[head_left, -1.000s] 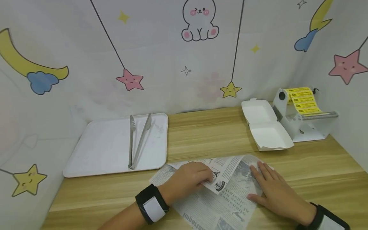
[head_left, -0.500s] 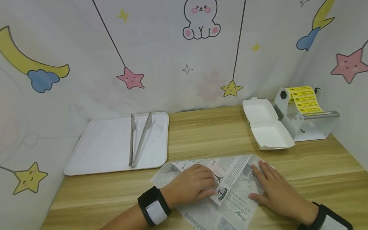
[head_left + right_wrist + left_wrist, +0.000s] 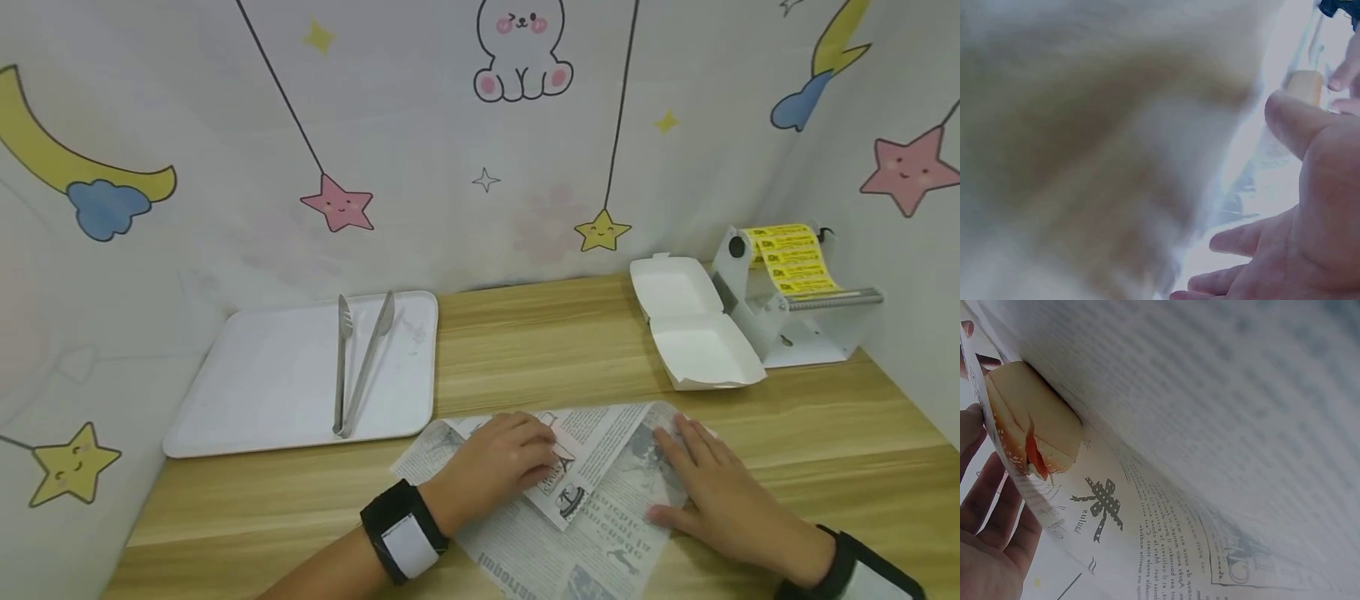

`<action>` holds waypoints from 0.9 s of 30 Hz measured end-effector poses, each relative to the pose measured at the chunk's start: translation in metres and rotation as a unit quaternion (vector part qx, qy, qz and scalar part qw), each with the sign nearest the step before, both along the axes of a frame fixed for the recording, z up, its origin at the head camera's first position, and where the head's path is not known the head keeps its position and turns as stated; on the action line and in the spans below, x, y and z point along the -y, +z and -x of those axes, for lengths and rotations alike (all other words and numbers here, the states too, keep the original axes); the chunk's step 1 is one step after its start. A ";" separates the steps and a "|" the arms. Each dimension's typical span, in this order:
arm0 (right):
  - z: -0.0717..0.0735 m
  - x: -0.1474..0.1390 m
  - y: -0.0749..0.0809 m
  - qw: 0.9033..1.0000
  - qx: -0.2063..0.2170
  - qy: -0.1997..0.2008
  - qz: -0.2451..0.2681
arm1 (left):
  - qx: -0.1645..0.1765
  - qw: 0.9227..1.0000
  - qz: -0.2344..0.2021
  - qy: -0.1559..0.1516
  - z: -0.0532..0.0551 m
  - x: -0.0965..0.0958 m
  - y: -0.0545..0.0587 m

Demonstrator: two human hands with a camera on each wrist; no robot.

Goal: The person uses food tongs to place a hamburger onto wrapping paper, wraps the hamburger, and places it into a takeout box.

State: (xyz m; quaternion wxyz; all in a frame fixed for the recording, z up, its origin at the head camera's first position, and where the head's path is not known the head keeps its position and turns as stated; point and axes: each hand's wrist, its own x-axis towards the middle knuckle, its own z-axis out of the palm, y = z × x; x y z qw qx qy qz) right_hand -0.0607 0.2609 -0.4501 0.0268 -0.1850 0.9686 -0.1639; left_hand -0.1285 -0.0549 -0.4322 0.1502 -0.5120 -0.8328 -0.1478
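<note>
A newsprint-patterned sheet of wrapping paper [image 3: 525,542] lies on the table with its far edge folded toward me. My left hand [image 3: 491,462] has its fingers bent over this folded flap and grips it. Under the flap, the left wrist view shows a bun [image 3: 1035,422] with sesame seeds and an orange-red filling, hidden from the head view. My right hand [image 3: 723,500] lies flat on the right side of the paper, fingers spread and thumb out. Past its thumb, part of the bun also shows in the right wrist view.
A white tray [image 3: 262,375] stands at the back left with metal tongs [image 3: 362,375] on it. At the back right sits an open white clamshell box [image 3: 705,350] beside a dispenser [image 3: 817,333] with a roll of yellow labels [image 3: 795,262]. A patterned curtain hangs behind.
My left hand has shifted over the folded flap: the thumb showed half a second ago and is now tucked from sight. The flap's corner sits nearer me than a second ago. My right hand stays put.
</note>
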 end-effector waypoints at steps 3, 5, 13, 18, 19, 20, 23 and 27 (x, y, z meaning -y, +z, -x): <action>-0.005 0.005 0.003 1.000 0.023 0.013 0.007 | 0.003 1.000 0.009 -0.004 0.000 0.001 0.001; -0.011 0.012 0.001 0.998 0.048 0.040 0.008 | 0.006 1.000 0.014 -0.006 -0.001 0.001 0.001; -0.025 0.032 -0.017 0.991 0.002 0.136 0.005 | 0.019 0.999 0.029 -0.001 -0.002 0.003 0.004; -0.022 0.036 -0.007 0.993 0.020 0.112 0.006 | 0.018 0.999 0.046 0.005 -0.002 0.004 0.004; -0.021 0.036 -0.004 0.994 0.012 0.111 0.005 | 0.017 0.999 0.050 0.005 -0.002 0.004 0.004; -0.020 0.037 0.000 0.993 -0.007 0.115 0.004 | 0.017 0.998 0.053 0.006 -0.002 0.003 0.005; -0.016 0.039 0.009 0.987 -0.083 0.133 0.016 | 0.022 0.998 0.062 0.007 -0.002 0.003 0.006; -0.012 0.041 0.019 0.973 -0.172 0.153 0.026 | 0.033 0.997 0.073 0.009 -0.001 0.003 0.009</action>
